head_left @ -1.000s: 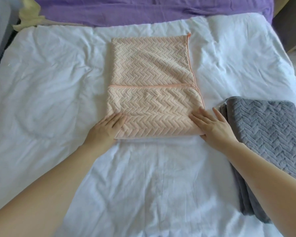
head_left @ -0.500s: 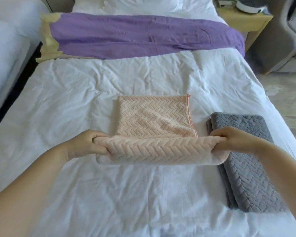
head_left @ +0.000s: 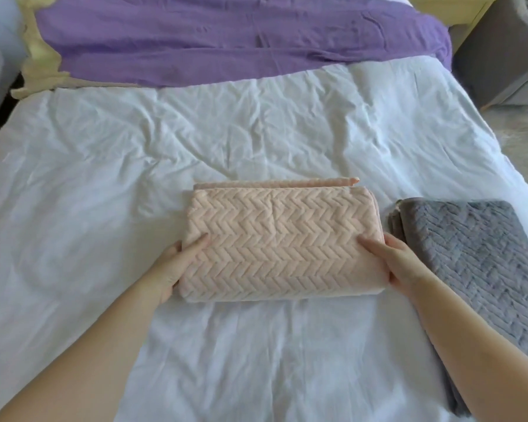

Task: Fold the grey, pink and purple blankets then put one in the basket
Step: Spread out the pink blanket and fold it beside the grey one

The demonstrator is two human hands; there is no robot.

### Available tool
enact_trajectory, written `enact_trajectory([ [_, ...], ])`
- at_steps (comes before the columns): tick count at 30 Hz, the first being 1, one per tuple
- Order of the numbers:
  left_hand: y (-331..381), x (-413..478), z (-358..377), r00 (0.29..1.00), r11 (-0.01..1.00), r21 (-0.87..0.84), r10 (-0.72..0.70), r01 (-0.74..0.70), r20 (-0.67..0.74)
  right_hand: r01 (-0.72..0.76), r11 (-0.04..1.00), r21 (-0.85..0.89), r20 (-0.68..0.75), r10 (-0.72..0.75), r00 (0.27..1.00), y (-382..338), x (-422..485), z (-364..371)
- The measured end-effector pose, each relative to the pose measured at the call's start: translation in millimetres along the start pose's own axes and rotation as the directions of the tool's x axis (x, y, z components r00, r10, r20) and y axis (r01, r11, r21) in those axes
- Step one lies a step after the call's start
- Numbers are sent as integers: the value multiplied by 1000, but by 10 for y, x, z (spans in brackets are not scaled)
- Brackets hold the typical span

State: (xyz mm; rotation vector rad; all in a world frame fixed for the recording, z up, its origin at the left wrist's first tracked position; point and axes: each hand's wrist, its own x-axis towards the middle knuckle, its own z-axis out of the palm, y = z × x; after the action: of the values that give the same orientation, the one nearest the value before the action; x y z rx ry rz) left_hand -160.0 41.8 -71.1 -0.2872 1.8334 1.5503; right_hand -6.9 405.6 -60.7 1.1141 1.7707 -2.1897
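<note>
Head view: left hand (head_left: 177, 264), right hand (head_left: 398, 263) grip folded pink blanket (head_left: 275, 245) on white bed (head_left: 256, 132); grey blanket (head_left: 470, 254) beside

bed (head_left: 104, 178): white cover, creased | pink blanket (head_left: 272, 239): folded, near-centre | grey blanket (head_left: 470, 254): folded, just right of pink, small gap | purple blanket (head_left: 226, 41): unfolded, lying across far end

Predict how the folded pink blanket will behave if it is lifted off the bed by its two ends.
The pink blanket will probably sag in the middle, being soft cloth folded in loose layers. It likely feels light for its bulk, since it looks plush and puffy. It should not slip easily: the ridged weave gives the left hand and right hand purchase.
</note>
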Motion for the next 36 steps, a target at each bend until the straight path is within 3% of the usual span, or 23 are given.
enact_trajectory([
  [2,-99,8,26,996,997,13,73,-73,-44,93,972,-215,-124,-122,985,47,0,62],
  [4,-126,9,39,980,984,87,164,-154,-117,178,870,-460,-194,-294,936,5,24,148],
  [7,-91,22,76,938,956,195,262,-220,-228,275,784,-557,-198,-447,872,-107,113,249],
  [10,-22,123,141,911,920,332,305,-207,-279,192,784,-590,-254,-406,878,-128,248,256],
  [13,-25,225,192,923,872,483,247,-79,-296,31,763,-646,-304,-294,906,46,317,241],
  [16,-38,232,208,911,803,596,230,21,-343,-5,770,-638,-338,-274,900,109,331,261],
  [22,12,135,260,817,795,604,389,-63,-426,86,752,-654,-359,-408,839,-23,368,279],
  [25,-15,134,301,836,788,614,315,34,-450,-18,726,-688,-362,-321,875,2,364,311],
  [27,23,100,300,785,749,662,399,20,-475,-65,666,-743,-385,-346,855,-26,342,312],
  [29,112,61,305,638,608,787,648,-106,-415,-1,581,-814,-360,-503,786,-91,274,335],
  [31,246,49,385,505,361,899,840,-247,-198,144,407,-902,-186,-668,720,-164,200,466],
  [32,309,70,462,491,225,924,870,-310,-47,200,271,-942,-48,-696,717,-192,186,564],
  [34,400,152,649,576,20,929,789,-371,213,272,21,-962,199,-628,752,-208,244,746],
  [36,391,291,758,716,-68,942,634,-327,294,282,-50,-958,264,-536,802,-198,373,820],
])
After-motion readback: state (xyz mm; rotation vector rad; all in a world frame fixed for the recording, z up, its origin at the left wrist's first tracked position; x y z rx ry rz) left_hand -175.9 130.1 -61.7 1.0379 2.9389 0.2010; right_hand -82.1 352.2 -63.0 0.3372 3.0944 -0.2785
